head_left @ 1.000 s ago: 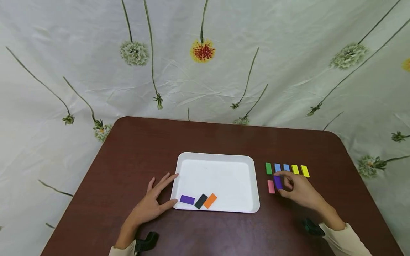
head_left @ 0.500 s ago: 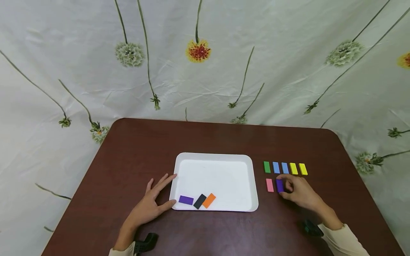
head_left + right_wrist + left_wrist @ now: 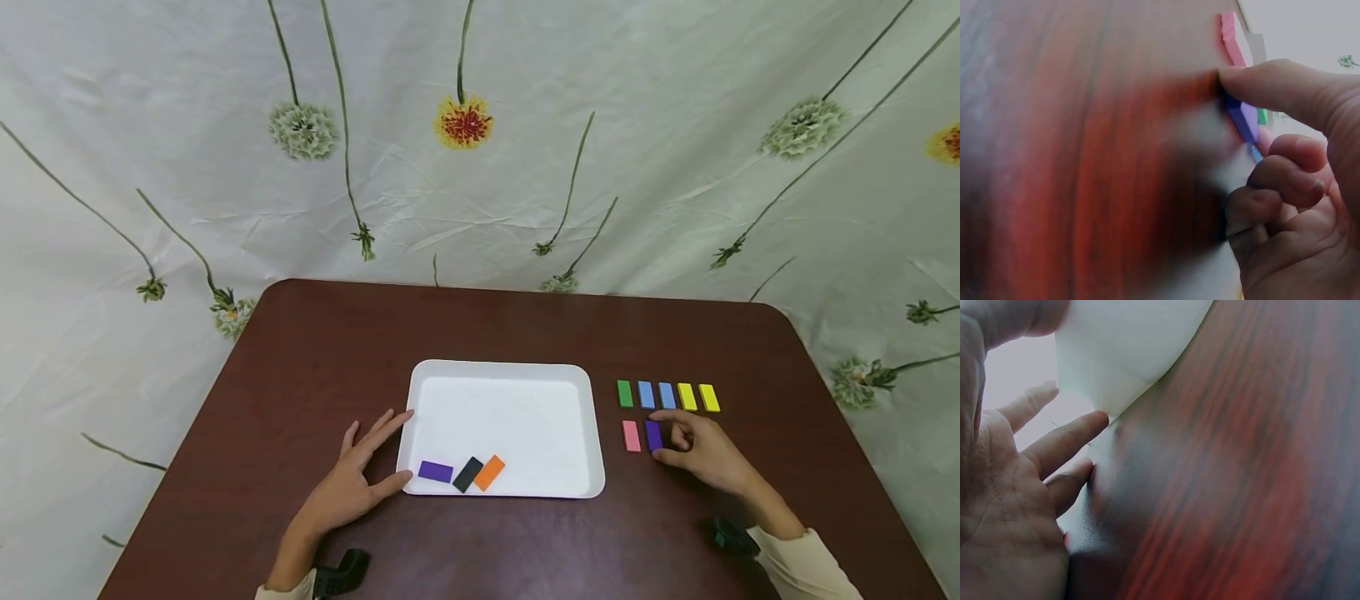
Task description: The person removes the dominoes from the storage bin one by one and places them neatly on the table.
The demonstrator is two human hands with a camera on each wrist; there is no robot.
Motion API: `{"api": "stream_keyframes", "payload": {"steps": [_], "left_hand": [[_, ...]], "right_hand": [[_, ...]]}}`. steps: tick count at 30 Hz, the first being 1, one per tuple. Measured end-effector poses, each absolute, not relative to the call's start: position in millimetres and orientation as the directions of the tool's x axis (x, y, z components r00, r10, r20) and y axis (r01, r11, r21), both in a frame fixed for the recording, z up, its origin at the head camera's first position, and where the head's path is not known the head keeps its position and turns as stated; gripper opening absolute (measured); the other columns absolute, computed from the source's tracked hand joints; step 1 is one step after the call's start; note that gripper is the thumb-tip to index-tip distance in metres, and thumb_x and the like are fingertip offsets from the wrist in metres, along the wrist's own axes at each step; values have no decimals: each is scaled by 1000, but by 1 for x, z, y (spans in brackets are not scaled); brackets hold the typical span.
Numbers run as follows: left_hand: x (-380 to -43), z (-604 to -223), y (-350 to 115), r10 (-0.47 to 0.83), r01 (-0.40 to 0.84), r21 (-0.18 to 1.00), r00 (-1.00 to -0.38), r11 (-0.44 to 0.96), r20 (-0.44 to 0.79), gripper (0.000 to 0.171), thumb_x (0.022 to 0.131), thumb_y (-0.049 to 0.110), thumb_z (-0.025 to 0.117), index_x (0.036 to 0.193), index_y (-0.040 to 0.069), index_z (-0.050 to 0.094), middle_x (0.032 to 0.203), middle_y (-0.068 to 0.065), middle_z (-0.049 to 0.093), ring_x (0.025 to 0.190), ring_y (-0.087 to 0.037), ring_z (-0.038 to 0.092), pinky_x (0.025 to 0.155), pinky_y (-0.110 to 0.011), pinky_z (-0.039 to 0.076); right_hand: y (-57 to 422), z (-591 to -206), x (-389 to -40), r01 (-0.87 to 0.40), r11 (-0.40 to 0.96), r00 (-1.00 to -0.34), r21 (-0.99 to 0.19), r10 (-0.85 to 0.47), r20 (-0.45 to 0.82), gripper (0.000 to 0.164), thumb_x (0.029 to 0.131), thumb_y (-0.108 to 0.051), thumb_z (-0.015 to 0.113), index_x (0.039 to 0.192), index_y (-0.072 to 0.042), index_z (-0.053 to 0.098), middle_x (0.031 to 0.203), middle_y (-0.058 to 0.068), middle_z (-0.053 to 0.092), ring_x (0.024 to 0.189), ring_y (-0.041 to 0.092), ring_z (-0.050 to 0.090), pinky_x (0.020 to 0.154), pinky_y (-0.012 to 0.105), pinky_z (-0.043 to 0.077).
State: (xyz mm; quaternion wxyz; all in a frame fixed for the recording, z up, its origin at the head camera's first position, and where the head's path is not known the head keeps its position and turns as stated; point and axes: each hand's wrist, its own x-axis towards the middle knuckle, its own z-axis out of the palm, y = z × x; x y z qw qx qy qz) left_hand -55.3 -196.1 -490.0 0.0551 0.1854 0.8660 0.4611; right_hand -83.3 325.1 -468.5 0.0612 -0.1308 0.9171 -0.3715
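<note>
My right hand pinches a purple block lengthwise, thumb at its near end and index finger at its far end. In the right wrist view the purple block shows between thumb and index finger, the other fingers curled into the palm. Just left of it lies a pink block. My left hand is spread at the left side of a white tray, fingertips and thumb touching its rim. Inside the tray, along the near edge, lie a second purple block, a black block and an orange block.
Behind the right hand runs a row of blocks: a green block, two light blue blocks and two yellow blocks. The brown table ends at a flowered cloth hanging behind it.
The purple block in my right hand has shifted slightly right, from close beside the pink block to a small gap from it, and stands straighter. My left hand stays at the tray.
</note>
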Motion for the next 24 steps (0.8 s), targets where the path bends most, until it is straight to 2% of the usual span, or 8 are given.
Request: {"api": "stream_keyframes", "payload": {"steps": [13,20,24], "left_hand": [[-55,-491,-198,363,271,813,-928,515,79,78,89,28,77,156,27,37,161,-4,37,153,-36,23,117,-66,-7],[-58,-489,-196,370,279,807,-925,520,81,78,88,28,78,156,26,38,161,-6,37,152,-37,24,117,-67,-6],[-57,-489,-198,373,284,807,-924,517,86,78,89,27,77,156,24,38,161,-7,37,152,-38,24,116,-68,-6]], "right_hand": [[324,-472,-83,-177,673,-962,-718,-271,-16,49,79,-10,84,122,3,64,68,-9,38,60,0,36,52,24,33],[323,-470,-82,-170,649,-966,-742,-260,-6,43,84,-11,81,122,-1,65,68,-7,35,61,1,35,53,26,32],[309,-455,-87,-158,618,-957,-771,-287,-34,38,87,-10,78,122,-2,66,68,-7,34,60,1,34,53,26,33]]}}
